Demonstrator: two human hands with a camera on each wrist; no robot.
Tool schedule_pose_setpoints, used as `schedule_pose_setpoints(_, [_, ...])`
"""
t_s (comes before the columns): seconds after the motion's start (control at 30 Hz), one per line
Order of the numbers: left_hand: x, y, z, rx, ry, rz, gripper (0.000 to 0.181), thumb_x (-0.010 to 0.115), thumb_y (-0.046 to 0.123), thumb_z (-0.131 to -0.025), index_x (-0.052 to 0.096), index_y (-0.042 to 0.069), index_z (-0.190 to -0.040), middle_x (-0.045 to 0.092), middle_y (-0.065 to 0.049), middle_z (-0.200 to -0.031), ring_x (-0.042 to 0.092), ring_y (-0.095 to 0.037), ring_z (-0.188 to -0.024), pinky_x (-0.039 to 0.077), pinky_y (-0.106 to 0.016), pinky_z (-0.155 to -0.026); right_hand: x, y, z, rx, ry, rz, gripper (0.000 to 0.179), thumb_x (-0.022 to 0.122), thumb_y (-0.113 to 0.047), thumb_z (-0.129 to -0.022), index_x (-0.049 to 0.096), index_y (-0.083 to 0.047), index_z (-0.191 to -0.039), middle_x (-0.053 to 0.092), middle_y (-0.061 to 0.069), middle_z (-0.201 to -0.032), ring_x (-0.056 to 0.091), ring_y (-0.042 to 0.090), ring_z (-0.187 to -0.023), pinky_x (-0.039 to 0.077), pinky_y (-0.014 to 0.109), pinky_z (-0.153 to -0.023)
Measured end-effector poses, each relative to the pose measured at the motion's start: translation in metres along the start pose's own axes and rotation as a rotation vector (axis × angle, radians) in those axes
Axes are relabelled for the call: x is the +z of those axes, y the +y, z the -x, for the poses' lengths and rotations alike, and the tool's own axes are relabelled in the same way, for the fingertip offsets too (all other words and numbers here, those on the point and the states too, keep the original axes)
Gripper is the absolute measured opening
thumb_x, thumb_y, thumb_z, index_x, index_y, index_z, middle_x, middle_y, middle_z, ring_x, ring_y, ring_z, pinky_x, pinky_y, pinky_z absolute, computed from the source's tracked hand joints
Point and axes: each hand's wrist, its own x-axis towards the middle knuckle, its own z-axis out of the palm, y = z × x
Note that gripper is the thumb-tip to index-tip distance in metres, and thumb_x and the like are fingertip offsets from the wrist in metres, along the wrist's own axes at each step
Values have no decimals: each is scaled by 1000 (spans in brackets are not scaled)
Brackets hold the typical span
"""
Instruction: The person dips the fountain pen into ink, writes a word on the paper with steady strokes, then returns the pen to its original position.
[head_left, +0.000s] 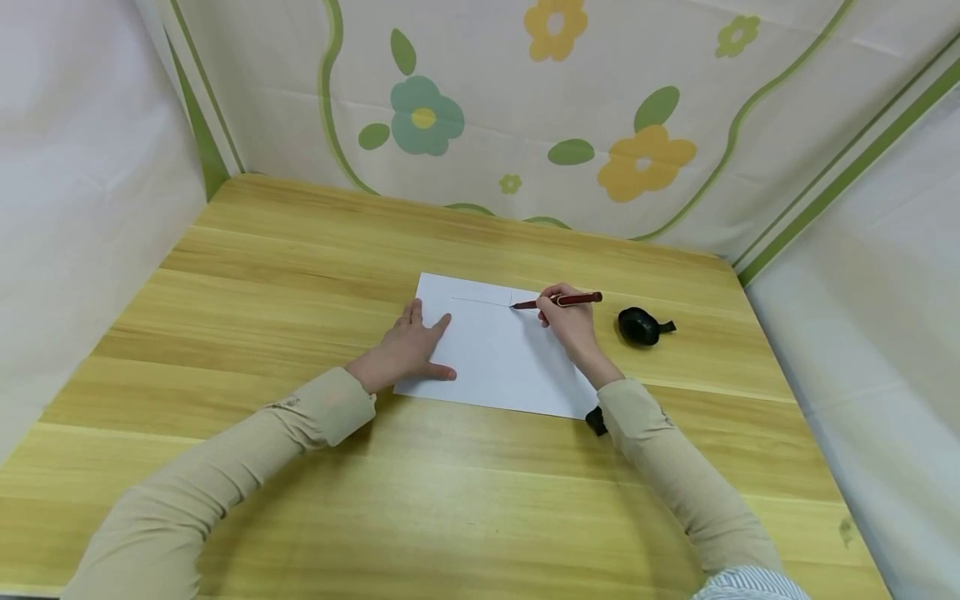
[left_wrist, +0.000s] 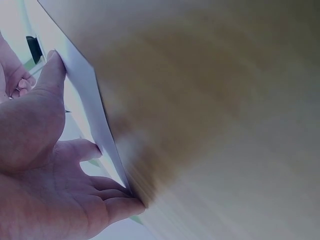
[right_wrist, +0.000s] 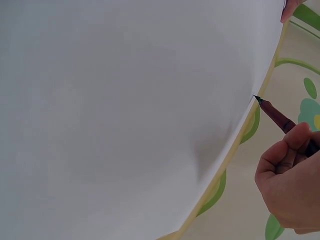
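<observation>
A white sheet of paper (head_left: pixel 487 358) lies on the wooden table. My left hand (head_left: pixel 408 348) rests on its left edge with fingers and thumb spread; in the left wrist view, fingertips (left_wrist: pixel 90 148) press along the paper's border. My right hand (head_left: pixel 567 319) grips a dark red fountain pen (head_left: pixel 577 299) between thumb and fingers. The pen's nib (right_wrist: pixel 257 98) meets the paper near the far edge. A thin drawn line (head_left: pixel 480 302) runs leftward from the nib, with a short upright stroke rising beside it.
Right of the paper sits a rounded black object with a small tab (head_left: pixel 639 327). Another black item (head_left: pixel 596 421) shows at the paper's near right corner, partly under the right sleeve. Flowered white cloth (head_left: pixel 487 108) walls the table's (head_left: pixel 300 250) back and sides.
</observation>
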Motion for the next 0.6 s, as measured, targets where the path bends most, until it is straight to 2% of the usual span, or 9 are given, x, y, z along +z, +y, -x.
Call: schedule_pose_setpoints(0.6, [2, -1, 0, 5, 10, -24, 97, 67, 56, -79, 21, 11, -152, 3, -41, -150, 6, -51, -142, 25, -54, -113, 1, 3, 5, -3, -8, -19, 12, 56, -14, -86, 62, -6, -92, 59, -1, -64, 55, 9, -55, 39, 19, -51])
